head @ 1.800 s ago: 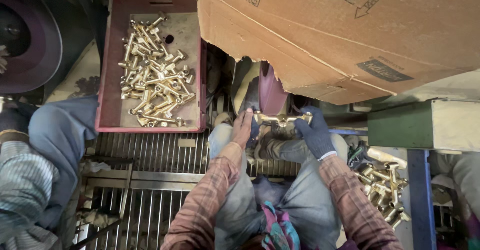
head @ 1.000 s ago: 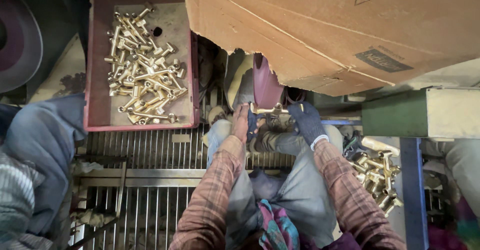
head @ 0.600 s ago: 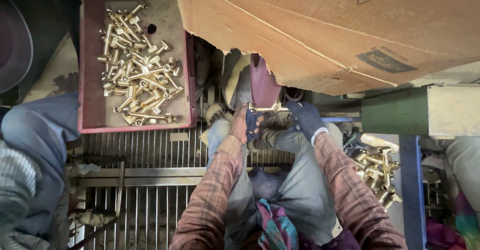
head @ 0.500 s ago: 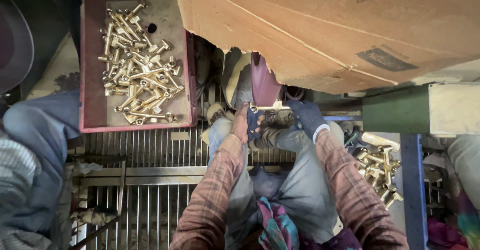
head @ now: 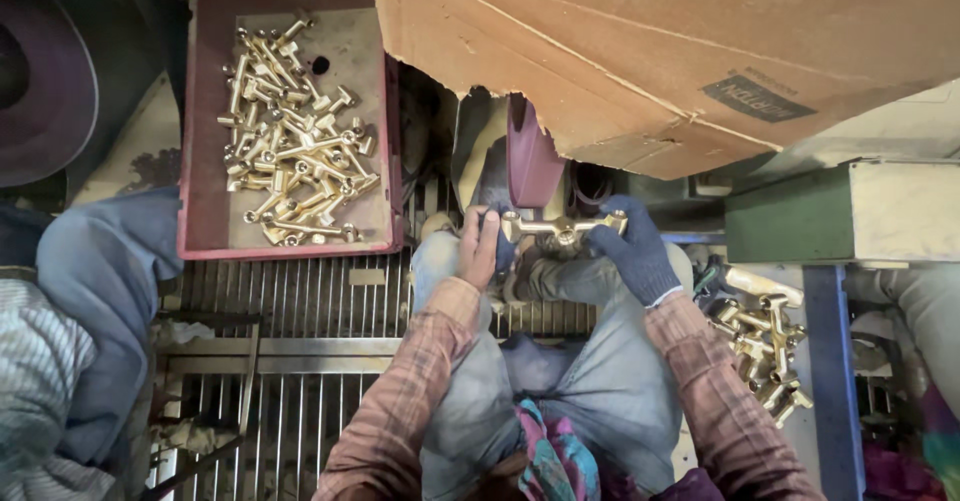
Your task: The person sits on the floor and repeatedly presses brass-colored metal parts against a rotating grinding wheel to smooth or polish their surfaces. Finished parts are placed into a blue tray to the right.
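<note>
Both my hands hold one brass fitting (head: 563,228), a horizontal bar with round ends, just below a dark red polishing wheel (head: 530,159). My left hand (head: 482,247), bare, grips its left end. A dark blue glove covers my right hand (head: 634,252), which grips the right end. The fitting lies level above my knees in grey trousers (head: 590,381). My sleeves are plaid.
A red crate (head: 205,161) with several brass fittings sits at upper left on a metal grate (head: 330,351). More brass fittings (head: 765,346) are piled at right. A torn cardboard sheet (head: 680,51) overhangs the wheel. Another person's blue-clad leg (head: 100,291) is at left.
The view shifted slightly. The fitting has come away from the wheel a little, and both hands still hold it.
</note>
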